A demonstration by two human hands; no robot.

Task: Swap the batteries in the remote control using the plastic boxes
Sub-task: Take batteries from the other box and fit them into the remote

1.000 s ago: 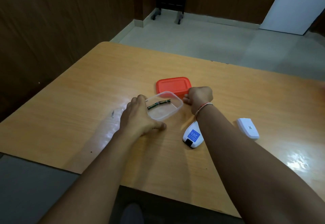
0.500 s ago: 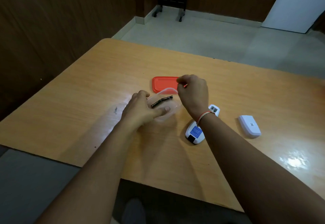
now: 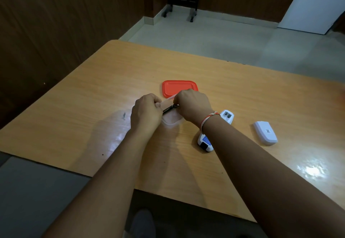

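Reaching into the clear box [image 3: 170,121], both hands meet right over it at the middle of the worktop [image 3: 242,92]. The right hand [image 3: 194,105] comes in from the right with its fingers curled down, and its grip looks pinched on the upper end of a dark battery [image 3: 169,109]. That battery lies slanted, its top end at the right fingertips, its lower end running down toward the left hand [image 3: 146,112]. The left hand sits on the box's left side, fingers curled over the rim, thumb across the near wall, gripping the box. So the battery sits squarely between the two hands, over the box's open mouth; I cannot tell whether it is lifted or touching the box floor, and whether there is one battery or two in line is too small to tell.

Just behind the box, touching or almost touching its far rim, the red lid [image 3: 179,88] lies flat on the worktop. To the right, partly under the right forearm, the white remote [image 3: 226,116] lies back up with its battery bay open at the far end and a blue label [image 3: 206,140] near the close end. Further right, well apart from the hands, the white cover [image 3: 265,132] rests alone on the wood. A red and white thread band [image 3: 208,119] circles the right wrist.
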